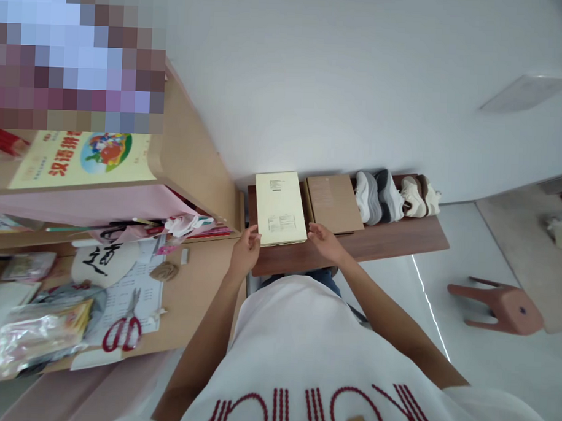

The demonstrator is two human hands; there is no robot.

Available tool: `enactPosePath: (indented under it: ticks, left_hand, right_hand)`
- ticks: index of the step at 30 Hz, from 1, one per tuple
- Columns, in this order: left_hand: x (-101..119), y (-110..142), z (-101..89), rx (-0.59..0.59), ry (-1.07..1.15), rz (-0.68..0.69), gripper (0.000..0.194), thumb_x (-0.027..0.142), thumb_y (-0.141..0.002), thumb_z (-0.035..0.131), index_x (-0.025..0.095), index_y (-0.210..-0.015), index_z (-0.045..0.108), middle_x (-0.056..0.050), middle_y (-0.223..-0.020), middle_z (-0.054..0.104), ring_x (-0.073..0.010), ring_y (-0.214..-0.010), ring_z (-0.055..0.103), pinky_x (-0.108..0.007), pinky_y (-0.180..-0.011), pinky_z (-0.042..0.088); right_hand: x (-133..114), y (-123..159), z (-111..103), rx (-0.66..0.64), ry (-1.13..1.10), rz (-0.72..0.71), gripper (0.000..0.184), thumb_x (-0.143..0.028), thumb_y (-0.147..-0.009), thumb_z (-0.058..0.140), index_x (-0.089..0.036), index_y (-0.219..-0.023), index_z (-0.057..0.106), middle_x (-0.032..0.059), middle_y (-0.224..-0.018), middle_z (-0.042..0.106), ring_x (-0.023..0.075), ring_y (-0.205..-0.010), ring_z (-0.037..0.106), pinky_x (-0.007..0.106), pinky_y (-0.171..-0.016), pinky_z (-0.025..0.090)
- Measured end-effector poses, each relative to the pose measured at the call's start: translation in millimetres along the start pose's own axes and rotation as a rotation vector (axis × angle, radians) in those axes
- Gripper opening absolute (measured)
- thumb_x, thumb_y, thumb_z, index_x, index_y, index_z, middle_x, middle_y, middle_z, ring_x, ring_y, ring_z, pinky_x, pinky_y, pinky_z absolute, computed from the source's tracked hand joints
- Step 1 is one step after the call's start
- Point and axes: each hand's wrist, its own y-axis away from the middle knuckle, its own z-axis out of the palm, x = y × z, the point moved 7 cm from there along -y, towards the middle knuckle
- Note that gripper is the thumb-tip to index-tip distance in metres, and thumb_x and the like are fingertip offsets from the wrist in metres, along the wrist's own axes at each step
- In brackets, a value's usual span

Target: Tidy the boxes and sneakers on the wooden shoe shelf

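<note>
On a brown wooden bench (316,255) against the wall lies a cream, flat, book-like stack (281,204) with small dark print on its top. My left hand (246,251) is at its lower left corner, fingers apart and slightly curled; whether the fingertips touch the edge I cannot tell. Just off the lower right corner is my right hand (325,241), fingers also apart, with nothing in it. A brown cardboard box (334,203) lies flat to the right of the cream stack, beyond my right hand.
White and grey shoes (376,195) and cream shoes (420,197) stand at the bench's right part. To the left is a cluttered desk (199,293) with red-handled scissors (124,328), a white cap (104,263) and plastic packets. A pink stool (503,304) is on the right floor.
</note>
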Motion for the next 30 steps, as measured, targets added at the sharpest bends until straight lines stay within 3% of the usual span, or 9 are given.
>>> enactPosePath:
  ticks: [3, 10, 17, 25, 30]
  left_hand:
    - [-19, -14, 5.4, 0.023, 0.042, -0.026, 0.050, 0.035, -0.099, 0.054, 0.019, -0.146, 0.053, -0.011, -0.116, 0.075, -0.0226, -0.103, 0.071, -0.038, -0.098, 0.054]
    - [-67, -49, 32.9, 0.010, 0.136, -0.246, 0.052, 0.029, -0.096, 0.059, 0.013, -0.145, 0.053, -0.017, -0.126, 0.072, -0.0243, -0.113, 0.071, -0.040, -0.106, 0.051]
    - [-64, -71, 42.6, 0.006, 0.146, -0.245, 0.057, 0.036, -0.097, 0.062, 0.012, -0.147, 0.050, -0.021, -0.141, 0.063, -0.0265, -0.127, 0.065, -0.039, -0.111, 0.048]
    - [-63, -86, 50.6, 0.039, 0.115, -0.247, 0.062, 0.043, -0.096, 0.062, 0.013, -0.149, 0.047, -0.021, -0.158, 0.047, -0.0295, -0.149, 0.045, -0.042, -0.124, 0.033]
    - [-70, -92, 60.3, 0.025, 0.159, -0.258, 0.062, 0.049, -0.097, 0.061, 0.016, -0.148, 0.047, -0.020, -0.153, 0.053, -0.0295, -0.143, 0.052, -0.042, -0.120, 0.040]
  right_hand:
    - [4, -11, 0, 0.038, 0.032, 0.060, 0.055, -0.033, -0.092, 0.064, -0.023, -0.145, 0.056, 0.0131, -0.146, 0.062, 0.0266, -0.130, 0.062, 0.048, -0.117, 0.043]
    - [18, -39, 13, 0.054, 0.080, 0.117, 0.065, -0.029, -0.092, 0.062, -0.016, -0.154, 0.045, 0.0181, -0.155, 0.053, 0.0297, -0.142, 0.052, 0.048, -0.121, 0.039]
    - [23, -67, 27, 0.061, 0.140, 0.101, 0.068, -0.031, -0.092, 0.063, -0.017, -0.155, 0.043, 0.0146, -0.159, 0.049, 0.0285, -0.151, 0.042, 0.047, -0.126, 0.032]
    - [20, -87, 36, 0.053, 0.174, 0.124, 0.072, -0.035, -0.094, 0.062, -0.015, -0.159, 0.037, 0.0157, -0.164, 0.041, 0.0304, -0.157, 0.030, 0.049, -0.129, 0.025]
    - [22, -94, 42, 0.056, 0.179, 0.171, 0.068, -0.034, -0.097, 0.058, -0.014, -0.159, 0.036, 0.0167, -0.163, 0.042, 0.0308, -0.155, 0.034, 0.048, -0.128, 0.027]
